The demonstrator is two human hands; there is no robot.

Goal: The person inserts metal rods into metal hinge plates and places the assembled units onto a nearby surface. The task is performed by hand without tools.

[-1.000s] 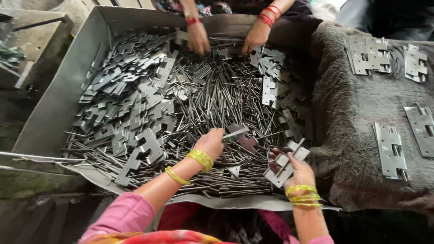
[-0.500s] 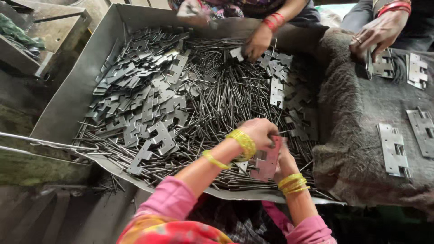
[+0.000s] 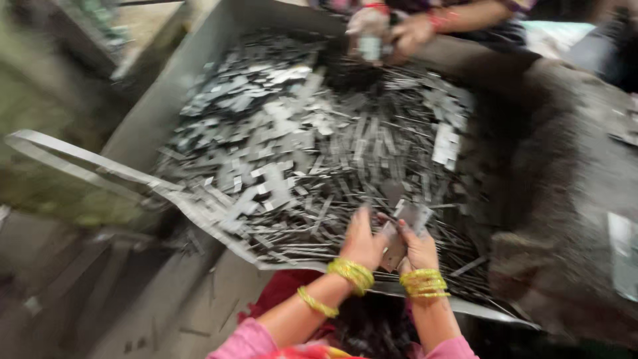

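Observation:
The view is blurred by motion. My left hand (image 3: 362, 239) and my right hand (image 3: 419, 247) meet at the near edge of a big metal tray (image 3: 193, 93). Together they hold a small flat metal plate (image 3: 407, 225) between them; both wrists wear yellow bangles. The tray is heaped with flat metal hinge pieces (image 3: 266, 153) and thin metal pins (image 3: 372, 146). Which hand grips the plate more firmly is hard to tell.
Another person's two hands (image 3: 392, 30) with red bangles work at the tray's far edge. A dark cloth-covered surface (image 3: 565, 186) lies to the right with a metal plate (image 3: 625, 252) on it. A bent metal strip (image 3: 73, 156) juts out left.
My hands came together from apart; they now hold one plate jointly at the tray's near edge. The camera swung left and blurred. The other person's hands stayed at the far edge.

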